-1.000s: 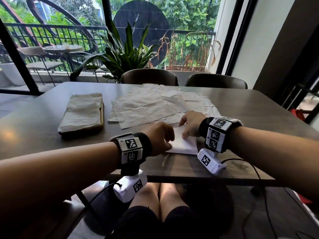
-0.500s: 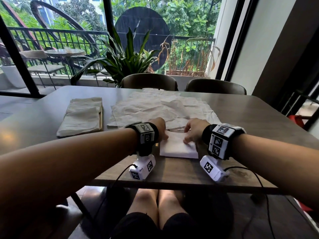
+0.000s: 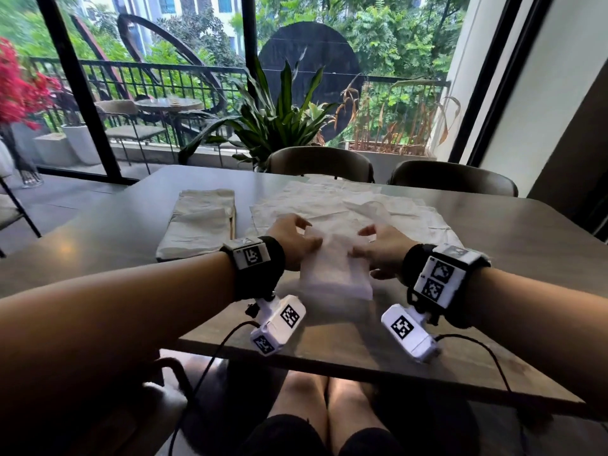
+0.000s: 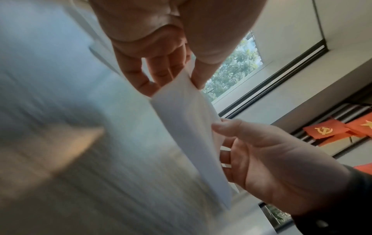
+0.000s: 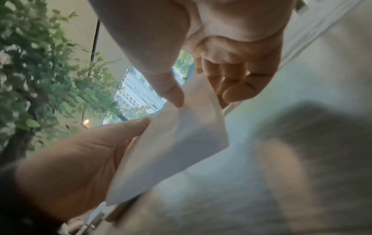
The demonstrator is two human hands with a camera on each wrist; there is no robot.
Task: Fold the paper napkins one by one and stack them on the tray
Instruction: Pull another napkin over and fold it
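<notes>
A folded white napkin (image 3: pixel 334 269) hangs just above the table's near middle, held from both sides. My left hand (image 3: pixel 296 241) pinches its left edge between thumb and fingers (image 4: pixel 198 79). My right hand (image 3: pixel 378 246) pinches the right edge, thumb (image 5: pixel 173 95) on top. The napkin (image 4: pixel 191 135) is a narrow folded strip, also seen from the right wrist as the napkin (image 5: pixel 171 146). Behind the hands lies a spread of unfolded napkins (image 3: pixel 345 205). At the left, a stack of folded napkins (image 3: pixel 200 222) covers the tray (image 3: pixel 233 222).
The dark wooden table (image 3: pixel 493 258) stretches ahead; its near edge runs above my knees. Two chairs (image 3: pixel 320 161) stand at the far side, with a potted plant (image 3: pixel 276 120) and window behind them.
Both hands lifted the folded napkin off the table, each now pinching one side. My left hand swung in from the near left. The head view tilted up.
</notes>
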